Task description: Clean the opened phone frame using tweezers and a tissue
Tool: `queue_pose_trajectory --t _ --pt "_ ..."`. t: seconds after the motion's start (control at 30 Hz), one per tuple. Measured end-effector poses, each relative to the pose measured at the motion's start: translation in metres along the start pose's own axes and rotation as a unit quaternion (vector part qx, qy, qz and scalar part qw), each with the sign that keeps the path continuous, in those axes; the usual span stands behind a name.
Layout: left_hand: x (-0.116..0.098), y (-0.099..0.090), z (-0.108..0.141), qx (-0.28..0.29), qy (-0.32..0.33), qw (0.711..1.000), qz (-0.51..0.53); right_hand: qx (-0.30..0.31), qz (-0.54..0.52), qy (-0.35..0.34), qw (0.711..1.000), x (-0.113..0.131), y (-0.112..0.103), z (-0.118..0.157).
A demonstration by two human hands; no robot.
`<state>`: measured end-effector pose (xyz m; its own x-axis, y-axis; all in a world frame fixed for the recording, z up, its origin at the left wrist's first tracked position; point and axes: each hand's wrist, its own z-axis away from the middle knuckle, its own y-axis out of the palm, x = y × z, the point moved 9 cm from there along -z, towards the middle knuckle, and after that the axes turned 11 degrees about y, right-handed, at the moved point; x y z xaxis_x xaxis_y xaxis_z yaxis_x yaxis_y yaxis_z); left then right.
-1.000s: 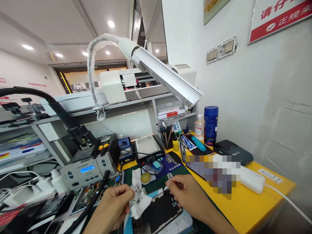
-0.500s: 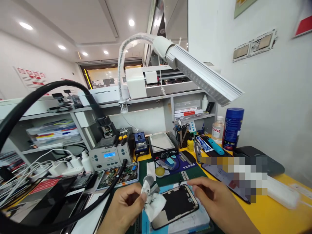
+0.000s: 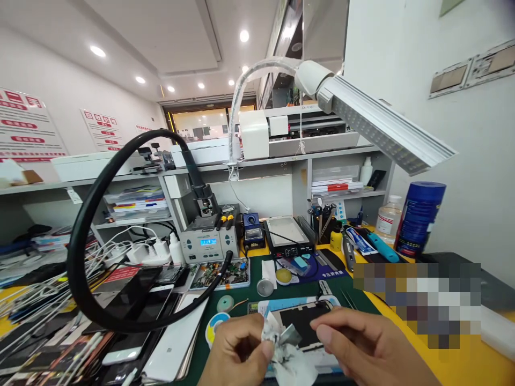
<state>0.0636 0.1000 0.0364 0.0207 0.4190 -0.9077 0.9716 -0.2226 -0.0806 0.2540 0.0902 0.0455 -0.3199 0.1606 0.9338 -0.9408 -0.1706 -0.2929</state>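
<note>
Down at the lower edge of the view, a crumpled white wipe (image 3: 284, 354) is pinched between the thumb and fingers of the left hand (image 3: 237, 356), which is closed on it. A small grey metal piece (image 3: 290, 336) is seen against the wipe, apparently folded into it; whether it is gripped by the fingers or only wrapped cannot be told. The right hand (image 3: 362, 348) is brought in close from the right, its fingertips curled toward the wipe and just beside it; whether it grips anything cannot be told. The two hands are thus held near together, with the wipe between them.

Directly beyond the hands, a phone screen panel (image 3: 303, 321) is laid flat, dark side up, on a pale blue work pad (image 3: 267, 306), itself set on the green mat (image 3: 241, 292). The panel is probably kept there so that it stays steady within reach; the wipe is held just above its near edge.

Further back, a soldering station (image 3: 208, 244) with a lit display is stood against the shelving, and a black hose (image 3: 86, 225) is looped over the bench to the left. A lamp (image 3: 386, 131) is angled over the work area, likely to light what is held.
</note>
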Motion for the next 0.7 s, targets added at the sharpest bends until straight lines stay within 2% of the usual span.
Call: queue_pose_trajectory --t 0.1,0.2,0.4,0.53,0.7 --pt "-0.008 -0.001 0.005 0.021 0.014 0.999 -0.019 0.04 -0.019 -0.039 0.998 0.031 0.009 0.007" --pt "-0.009 -0.006 0.012 0.031 0.026 0.998 -0.051 0.084 0.006 -0.051 0.995 0.047 0.02 0.01" --pt "-0.015 -0.009 0.024 0.055 0.033 0.995 -0.083 0.106 0.101 -0.042 0.988 0.054 0.037 0.009" --pt "-0.021 -0.014 0.03 0.053 0.033 0.995 -0.075 0.11 0.089 -0.03 0.989 0.058 0.04 0.008" --pt "-0.014 -0.035 0.047 0.014 0.026 0.999 -0.044 0.095 0.045 0.019 0.994 0.052 0.031 0.0"
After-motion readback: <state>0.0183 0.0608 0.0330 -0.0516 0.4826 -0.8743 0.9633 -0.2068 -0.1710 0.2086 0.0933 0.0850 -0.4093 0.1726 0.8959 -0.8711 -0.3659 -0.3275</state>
